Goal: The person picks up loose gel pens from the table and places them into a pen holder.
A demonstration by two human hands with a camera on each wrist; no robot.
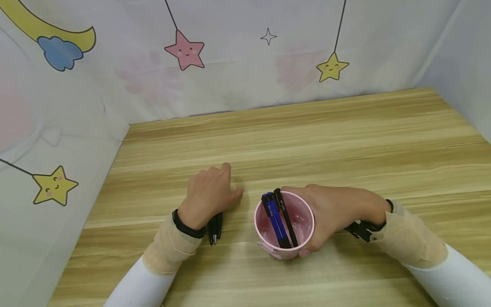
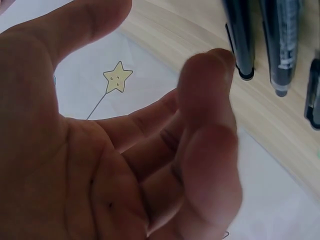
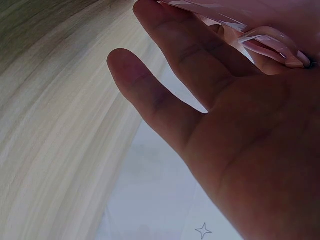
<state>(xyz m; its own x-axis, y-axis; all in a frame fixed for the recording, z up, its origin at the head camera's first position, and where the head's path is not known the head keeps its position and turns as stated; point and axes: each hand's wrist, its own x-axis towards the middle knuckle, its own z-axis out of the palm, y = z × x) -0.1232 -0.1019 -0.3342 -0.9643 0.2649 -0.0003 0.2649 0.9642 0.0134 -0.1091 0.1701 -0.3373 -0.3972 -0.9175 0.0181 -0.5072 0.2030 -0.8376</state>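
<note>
pink cup (image 1: pixel 304 218) in the right grip (image 1: pixel 326 211), left grip (image 1: pixel 210 192) loosely wide, black pens (image 1: pixel 219 224) partly hidden beneath it

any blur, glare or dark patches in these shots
Head view: bright and fairly clear; left wrist view: the left hand looks dim and soft; right wrist view: the right hand is in heavy shade, while the pink cup catches pale glints.

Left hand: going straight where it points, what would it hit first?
The left hand would probably meet the star-printed backdrop, beyond the wooden tabletop; height is unclear, so it might brush wood first.
</note>
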